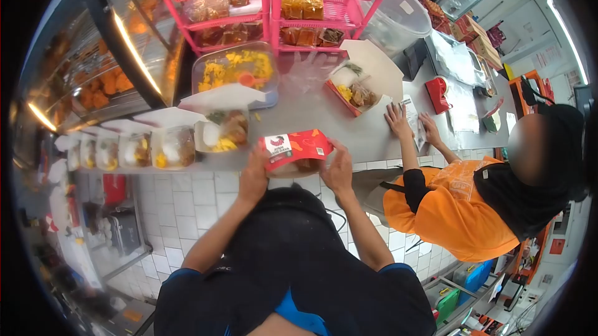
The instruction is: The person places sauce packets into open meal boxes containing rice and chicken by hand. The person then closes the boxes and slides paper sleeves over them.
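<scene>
Left hand (253, 175) and right hand (338, 171) clasp opposite sides of the red box (296, 149) at the desk (299, 111)'s six-o'clock edge, apparently keeping it level; open boxes (174, 149) line up toward nine o'clock, presumably for easy reach.

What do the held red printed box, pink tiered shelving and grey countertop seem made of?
Red printed box: thin satin card, probably, from its flat folded panels. Pink tiered shelving: likely glossy moulded plastic, given its even colour and slots. Grey countertop: perhaps satin metal: smooth, soft reflections.
</scene>
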`<state>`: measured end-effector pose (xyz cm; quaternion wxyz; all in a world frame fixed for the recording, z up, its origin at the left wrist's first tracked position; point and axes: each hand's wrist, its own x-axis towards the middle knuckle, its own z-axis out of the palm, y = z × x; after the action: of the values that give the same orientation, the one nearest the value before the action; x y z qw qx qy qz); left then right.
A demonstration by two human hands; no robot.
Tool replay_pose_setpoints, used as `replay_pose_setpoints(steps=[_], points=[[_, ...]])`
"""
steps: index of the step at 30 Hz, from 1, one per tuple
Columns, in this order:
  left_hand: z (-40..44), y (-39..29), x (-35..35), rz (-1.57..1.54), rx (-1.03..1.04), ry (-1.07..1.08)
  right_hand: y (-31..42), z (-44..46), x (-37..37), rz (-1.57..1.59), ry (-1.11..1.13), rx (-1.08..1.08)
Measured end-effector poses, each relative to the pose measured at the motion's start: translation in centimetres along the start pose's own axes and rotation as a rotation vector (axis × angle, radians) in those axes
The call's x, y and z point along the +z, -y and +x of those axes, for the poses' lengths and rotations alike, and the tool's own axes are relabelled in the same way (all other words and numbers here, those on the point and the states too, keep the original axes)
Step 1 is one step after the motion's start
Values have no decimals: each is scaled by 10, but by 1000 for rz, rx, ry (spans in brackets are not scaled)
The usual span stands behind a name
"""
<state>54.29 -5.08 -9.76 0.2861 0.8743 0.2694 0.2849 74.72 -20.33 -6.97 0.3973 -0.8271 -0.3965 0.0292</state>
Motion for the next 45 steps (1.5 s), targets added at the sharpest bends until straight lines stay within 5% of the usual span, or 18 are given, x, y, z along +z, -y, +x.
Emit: replay_pose_setpoints(steps=[1, 2, 5, 7, 11, 14, 18, 28, 31, 34, 38, 45], points=[[-2, -3, -1, -44, 3, 14, -4, -4, 3, 71, -71, -114], [-4, -8, -1, -87, -30, 51, -13, -1, 6, -221, -17, -209], [1, -9, -2, -178, -66, 88, -15, -18, 19, 73, 169, 154], [-15, 11, 23, -219, -45, 29, -50, -37, 52, 114, 207, 74], [-6, 22, 20, -434, -309, 255, -54, -36, 56, 151, 239, 63], [20, 24, 14, -454, -126, 150, -1, -5, 12, 134, 290, 158], [55, -9, -21, -370, -274, 339, -2, 3, -1, 204, 282, 228], [41, 2, -37, -417, -214, 610, -10, -19, -3, 516, 298, 295], [39, 2, -37, -241, -128, 665, 1, -39, -2, -299, 454, 69], [33, -30, -29, 381, 79, 610, -4, -42, -7, -23, 421, 21], [54, -2, 14, 176, 454, 426, -6, -45, 22, -119, 386, -91], [81, 4, 38, 229, 467, 651, -15, -8, -15, -125, 491, -111]])
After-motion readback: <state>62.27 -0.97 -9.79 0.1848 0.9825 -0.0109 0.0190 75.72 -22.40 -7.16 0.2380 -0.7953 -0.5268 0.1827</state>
